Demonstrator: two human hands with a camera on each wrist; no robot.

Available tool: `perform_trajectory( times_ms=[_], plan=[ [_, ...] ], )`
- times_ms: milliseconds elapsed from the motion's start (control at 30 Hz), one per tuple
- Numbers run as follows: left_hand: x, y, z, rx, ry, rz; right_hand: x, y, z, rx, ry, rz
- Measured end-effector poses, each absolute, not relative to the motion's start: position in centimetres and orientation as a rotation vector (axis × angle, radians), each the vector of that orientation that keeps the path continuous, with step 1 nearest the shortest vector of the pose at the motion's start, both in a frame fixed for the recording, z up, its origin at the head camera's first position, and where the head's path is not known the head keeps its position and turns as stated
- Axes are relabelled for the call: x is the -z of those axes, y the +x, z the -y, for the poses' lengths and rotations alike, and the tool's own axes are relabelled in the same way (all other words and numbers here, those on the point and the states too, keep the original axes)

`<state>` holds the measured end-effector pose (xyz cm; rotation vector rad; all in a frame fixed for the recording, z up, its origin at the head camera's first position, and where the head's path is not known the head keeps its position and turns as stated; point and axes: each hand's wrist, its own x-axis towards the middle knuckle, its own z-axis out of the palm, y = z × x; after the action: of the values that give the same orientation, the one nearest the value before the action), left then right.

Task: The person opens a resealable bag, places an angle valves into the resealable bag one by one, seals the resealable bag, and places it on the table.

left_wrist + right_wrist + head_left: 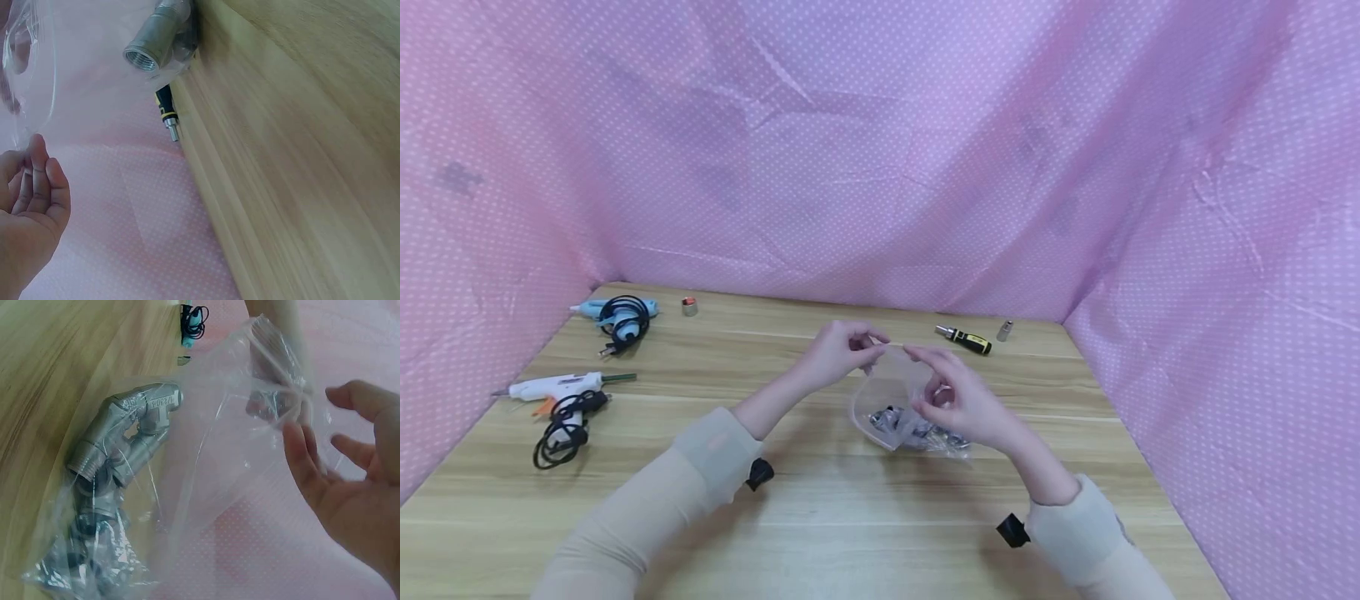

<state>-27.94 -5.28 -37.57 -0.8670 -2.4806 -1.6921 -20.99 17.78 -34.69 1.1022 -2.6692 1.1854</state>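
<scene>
A clear plastic bag (867,398) stands upright on the table between both hands, its lower part holding several metal pipe fittings (94,440). One threaded fitting end (140,57) faces the left wrist camera. At the bag's upper edge, the left hand (844,354) pinches the plastic between thumb and fingertips. The right hand (966,400) is at the opposite side of the bag's top. Its fingers (356,400) are spread apart and loosely bent, with the fingertips right at the plastic in the right wrist view.
On the wooden table's left lie a blue glue gun (625,321) and a white glue gun (561,392), both with black cords. A small metal ring-shaped part (689,307), a yellow-black screwdriver (966,339) and a metal fitting (1004,331) lie toward the back. Pink dotted cloth (850,167) surrounds the table.
</scene>
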Motion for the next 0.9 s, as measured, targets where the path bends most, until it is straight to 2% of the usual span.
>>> perform_trajectory(
  times_ms=[133, 367, 667, 900],
  plan=[
    [37.0, -27.5, 5.1, 1.698, -0.829, 2.48, 34.4, -19.4, -17.5, -0.83, 1.042, 2.603],
    [36.5, -27.1, 4.9, 1.708, -0.716, 2.479, 35.5, -17.9, -16.9, -0.514, 1.224, 2.614],
    [36.2, -27.2, 5.5, 1.717, -0.625, 2.496, 36.7, -19.0, -17.2, -0.69, 1.409, 2.649],
    [35.0, -27.1, 6.3, 1.696, -0.642, 2.469, 35.7, -19.7, -17.8, -0.798, 1.465, 2.546]
  ],
)
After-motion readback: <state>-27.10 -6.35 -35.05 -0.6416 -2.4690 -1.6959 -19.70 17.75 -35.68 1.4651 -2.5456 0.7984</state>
